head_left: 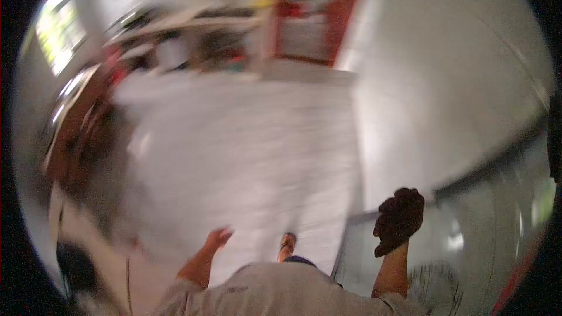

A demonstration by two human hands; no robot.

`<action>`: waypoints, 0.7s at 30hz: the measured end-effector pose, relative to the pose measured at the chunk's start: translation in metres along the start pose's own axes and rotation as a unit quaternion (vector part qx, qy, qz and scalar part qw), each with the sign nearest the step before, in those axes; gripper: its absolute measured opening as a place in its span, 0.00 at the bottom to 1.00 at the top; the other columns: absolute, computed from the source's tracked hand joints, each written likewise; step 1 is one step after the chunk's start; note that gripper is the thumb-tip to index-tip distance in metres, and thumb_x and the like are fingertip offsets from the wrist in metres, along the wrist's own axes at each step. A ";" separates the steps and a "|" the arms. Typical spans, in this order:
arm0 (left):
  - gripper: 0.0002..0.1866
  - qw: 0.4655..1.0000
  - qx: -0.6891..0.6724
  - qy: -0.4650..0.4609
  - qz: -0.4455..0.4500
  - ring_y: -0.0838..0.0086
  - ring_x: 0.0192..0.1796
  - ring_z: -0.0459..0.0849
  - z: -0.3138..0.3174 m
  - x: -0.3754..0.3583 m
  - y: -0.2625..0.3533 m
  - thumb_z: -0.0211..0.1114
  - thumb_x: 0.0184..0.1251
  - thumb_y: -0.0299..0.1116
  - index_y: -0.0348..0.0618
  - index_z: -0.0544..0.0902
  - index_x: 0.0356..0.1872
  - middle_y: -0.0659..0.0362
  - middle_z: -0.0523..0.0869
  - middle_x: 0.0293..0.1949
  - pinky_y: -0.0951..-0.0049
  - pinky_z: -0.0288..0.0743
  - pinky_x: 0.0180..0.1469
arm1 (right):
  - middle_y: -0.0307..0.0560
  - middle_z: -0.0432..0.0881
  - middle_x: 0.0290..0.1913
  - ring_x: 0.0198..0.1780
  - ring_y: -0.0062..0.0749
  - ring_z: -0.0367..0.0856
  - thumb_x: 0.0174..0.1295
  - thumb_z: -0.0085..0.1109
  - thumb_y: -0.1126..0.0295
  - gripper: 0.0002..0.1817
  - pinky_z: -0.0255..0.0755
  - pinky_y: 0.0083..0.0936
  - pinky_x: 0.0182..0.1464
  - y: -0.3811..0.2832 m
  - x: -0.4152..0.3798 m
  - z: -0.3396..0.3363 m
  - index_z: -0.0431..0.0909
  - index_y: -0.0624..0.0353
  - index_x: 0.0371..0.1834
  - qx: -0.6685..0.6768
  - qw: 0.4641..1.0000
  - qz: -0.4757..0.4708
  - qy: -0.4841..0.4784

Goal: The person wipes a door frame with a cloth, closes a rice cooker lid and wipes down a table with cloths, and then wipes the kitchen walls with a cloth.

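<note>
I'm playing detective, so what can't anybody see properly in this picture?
All in the head view:
Right hand: covered by a dark glove-like thing.
Left hand: fingers blurred by motion.
Things on the far bench: too blurred to name.
One foot: hidden, perhaps by the shirt.

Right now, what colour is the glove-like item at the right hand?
The glove-like item: dark brown, in the head view.
</note>
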State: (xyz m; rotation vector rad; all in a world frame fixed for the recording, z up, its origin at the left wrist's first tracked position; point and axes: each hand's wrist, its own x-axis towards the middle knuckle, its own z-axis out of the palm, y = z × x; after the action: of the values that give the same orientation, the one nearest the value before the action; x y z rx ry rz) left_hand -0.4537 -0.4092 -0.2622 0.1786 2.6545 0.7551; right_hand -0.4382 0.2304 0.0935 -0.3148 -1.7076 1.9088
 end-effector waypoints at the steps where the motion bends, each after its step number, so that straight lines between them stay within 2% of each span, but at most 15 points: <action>1: 0.28 0.990 -0.120 -0.015 -0.075 0.68 0.47 0.88 -0.056 -0.010 0.081 0.61 0.78 0.56 0.49 0.81 0.69 0.51 0.92 0.52 0.64 0.81 0.52 | 0.49 0.80 0.43 0.40 0.48 0.78 0.75 0.53 0.54 0.22 0.76 0.47 0.40 0.030 0.019 0.035 0.78 0.64 0.54 0.027 0.995 0.048 -0.078; 2: 0.26 0.939 -0.307 -0.030 -0.149 0.63 0.51 0.88 -0.080 -0.019 0.120 0.64 0.77 0.52 0.49 0.83 0.67 0.49 0.90 0.55 0.62 0.82 0.54 | 0.49 0.80 0.42 0.39 0.48 0.79 0.75 0.53 0.54 0.22 0.77 0.47 0.39 0.055 0.031 0.067 0.78 0.64 0.54 0.053 0.983 0.096 -0.149; 4: 0.25 0.966 -0.238 0.104 0.018 0.54 0.56 0.88 -0.017 -0.008 0.099 0.66 0.75 0.51 0.49 0.84 0.65 0.45 0.87 0.59 0.57 0.80 0.60 | 0.49 0.81 0.40 0.37 0.48 0.80 0.75 0.52 0.54 0.22 0.78 0.47 0.37 0.105 0.041 0.131 0.78 0.64 0.53 0.104 0.938 0.181 -0.277; 5: 0.25 0.956 -0.273 0.056 -0.094 0.55 0.59 0.86 -0.096 -0.056 0.171 0.66 0.75 0.52 0.50 0.83 0.65 0.47 0.87 0.60 0.54 0.79 0.62 | 0.48 0.81 0.40 0.36 0.47 0.80 0.75 0.52 0.54 0.22 0.78 0.46 0.36 0.129 0.041 0.160 0.78 0.64 0.52 0.125 0.909 0.218 -0.333; 6: 0.26 0.977 -0.200 0.028 -0.076 0.54 0.56 0.88 -0.108 -0.078 0.179 0.66 0.76 0.51 0.55 0.79 0.70 0.49 0.86 0.57 0.54 0.81 0.58 | 0.48 0.81 0.39 0.35 0.47 0.80 0.75 0.52 0.54 0.21 0.79 0.46 0.36 0.151 0.042 0.189 0.79 0.64 0.52 0.150 0.876 0.247 -0.385; 8: 0.26 0.995 -0.036 -0.018 -0.090 0.51 0.60 0.84 -0.132 -0.124 0.178 0.65 0.76 0.50 0.55 0.76 0.70 0.50 0.84 0.59 0.49 0.78 0.61 | 0.48 0.82 0.38 0.34 0.47 0.81 0.75 0.52 0.54 0.21 0.80 0.46 0.34 0.186 0.038 0.242 0.79 0.64 0.51 0.190 0.814 0.285 -0.468; 10: 0.25 0.975 -0.046 0.074 -0.202 0.51 0.61 0.84 -0.136 -0.174 0.141 0.64 0.77 0.50 0.56 0.77 0.70 0.50 0.84 0.59 0.49 0.78 0.62 | 0.47 0.82 0.36 0.32 0.46 0.82 0.75 0.52 0.54 0.21 0.81 0.46 0.32 0.219 0.034 0.300 0.79 0.64 0.50 0.226 0.751 0.296 -0.545; 12: 0.27 0.911 -0.086 0.199 -0.351 0.54 0.67 0.81 -0.140 -0.229 0.098 0.64 0.74 0.53 0.57 0.78 0.70 0.53 0.83 0.64 0.52 0.76 0.67 | 0.49 0.84 0.38 0.28 0.44 0.82 0.76 0.50 0.55 0.21 0.81 0.43 0.30 0.248 0.018 0.359 0.79 0.65 0.51 0.231 0.705 0.236 -0.627; 13: 0.27 0.883 -0.088 0.295 -0.355 0.54 0.68 0.80 -0.109 -0.261 0.031 0.64 0.74 0.53 0.56 0.79 0.70 0.53 0.82 0.66 0.53 0.75 0.68 | 0.50 0.84 0.40 0.26 0.42 0.81 0.76 0.48 0.56 0.21 0.81 0.40 0.28 0.262 0.008 0.391 0.78 0.66 0.52 0.230 0.685 0.190 -0.665; 16: 0.29 0.759 0.002 0.419 -0.499 0.56 0.67 0.81 -0.171 -0.393 0.032 0.65 0.73 0.54 0.51 0.80 0.69 0.53 0.83 0.65 0.56 0.73 0.72 | 0.49 0.83 0.38 0.25 0.40 0.81 0.73 0.55 0.60 0.17 0.81 0.38 0.27 0.243 -0.013 0.438 0.78 0.66 0.49 0.252 0.624 0.189 -0.715; 17: 0.30 0.724 0.025 0.453 -0.520 0.56 0.67 0.81 -0.195 -0.438 0.018 0.65 0.73 0.54 0.49 0.80 0.68 0.53 0.83 0.64 0.57 0.73 0.73 | 0.48 0.82 0.35 0.24 0.40 0.80 0.69 0.60 0.63 0.13 0.80 0.36 0.25 0.235 -0.041 0.467 0.78 0.65 0.44 0.103 0.693 0.107 -0.705; 18: 0.30 0.717 0.024 0.458 -0.525 0.56 0.67 0.81 -0.210 -0.492 -0.011 0.65 0.73 0.54 0.49 0.80 0.68 0.53 0.83 0.64 0.57 0.73 0.73 | 0.47 0.82 0.34 0.23 0.39 0.80 0.67 0.63 0.65 0.12 0.80 0.36 0.25 0.209 -0.071 0.490 0.79 0.64 0.41 0.031 0.718 0.061 -0.692; 19: 0.28 0.681 -0.159 0.593 -0.400 0.56 0.65 0.82 -0.216 -0.551 -0.042 0.66 0.73 0.52 0.47 0.81 0.67 0.52 0.83 0.63 0.57 0.73 0.73 | 0.46 0.81 0.32 0.23 0.39 0.79 0.65 0.66 0.66 0.11 0.80 0.35 0.24 0.183 -0.101 0.512 0.79 0.63 0.38 -0.045 0.736 0.018 -0.675; 20: 0.28 0.658 -0.078 0.612 -0.432 0.55 0.64 0.82 -0.243 -0.587 -0.041 0.66 0.72 0.51 0.46 0.81 0.66 0.51 0.83 0.63 0.57 0.73 0.72 | 0.46 0.80 0.30 0.23 0.39 0.79 0.62 0.69 0.68 0.10 0.79 0.34 0.23 0.130 -0.137 0.537 0.79 0.63 0.34 -0.004 0.701 -0.109 -0.705; 21: 0.27 0.620 0.094 0.562 -0.539 0.55 0.63 0.82 -0.285 -0.604 -0.013 0.67 0.71 0.50 0.46 0.82 0.65 0.51 0.84 0.62 0.57 0.73 0.71 | 0.46 0.80 0.29 0.23 0.39 0.79 0.60 0.71 0.69 0.10 0.79 0.34 0.23 0.098 -0.152 0.547 0.79 0.62 0.32 0.010 0.669 -0.173 -0.723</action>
State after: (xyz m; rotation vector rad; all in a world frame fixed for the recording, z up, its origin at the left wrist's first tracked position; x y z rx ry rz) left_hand -0.0072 -0.6905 0.1472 -2.3180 2.8822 0.0489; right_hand -0.6213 -0.3153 0.0596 1.9104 -2.2236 1.8053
